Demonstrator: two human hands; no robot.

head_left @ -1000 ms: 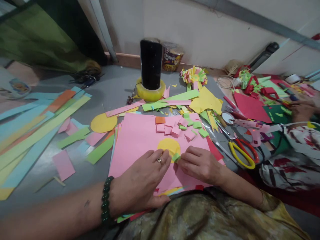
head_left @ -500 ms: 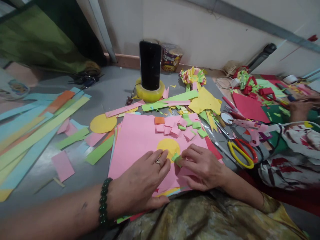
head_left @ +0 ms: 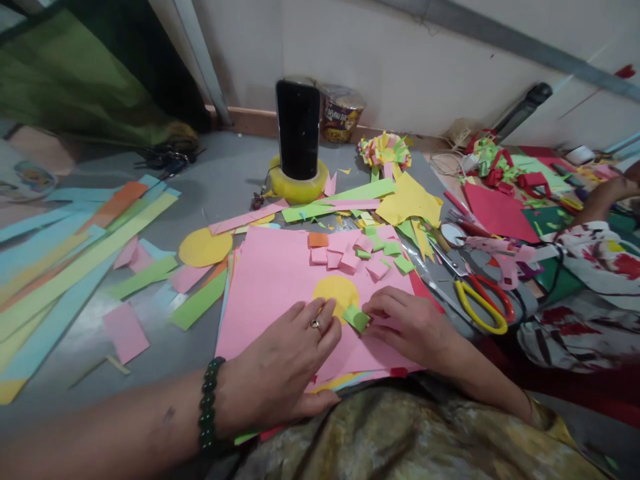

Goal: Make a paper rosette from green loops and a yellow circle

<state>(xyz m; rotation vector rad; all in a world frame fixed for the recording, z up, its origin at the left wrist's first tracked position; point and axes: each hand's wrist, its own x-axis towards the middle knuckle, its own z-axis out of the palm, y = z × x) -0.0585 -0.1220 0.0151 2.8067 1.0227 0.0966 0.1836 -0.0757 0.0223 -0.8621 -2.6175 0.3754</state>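
A yellow paper circle [head_left: 336, 292] lies on the stack of pink paper [head_left: 273, 280] in front of me. My left hand [head_left: 283, 353] rests flat across the stack, fingers stretched out, fingertips on the circle's lower left edge. A folded green paper piece [head_left: 356, 319] overlaps the circle's lower right edge. The fingertips of my right hand [head_left: 407, 327] close on this piece's right end. Above the circle sit several small folded pink pieces [head_left: 349, 261], green pieces [head_left: 393, 249] and one orange piece [head_left: 318, 240].
Paper strips [head_left: 95, 267] spread over the left side. A phone [head_left: 299, 130] stands in a yellow tape roll [head_left: 299, 185] behind the stack. To the right are scissors [head_left: 480, 307], a pink glue gun [head_left: 507, 257] and a co-worker's arm [head_left: 603, 197]. A paper flower [head_left: 384, 152] lies behind.
My right fingers have shifted slightly, so more of the green piece shows. My left hand stays in place. The co-worker's arm at the right has moved.
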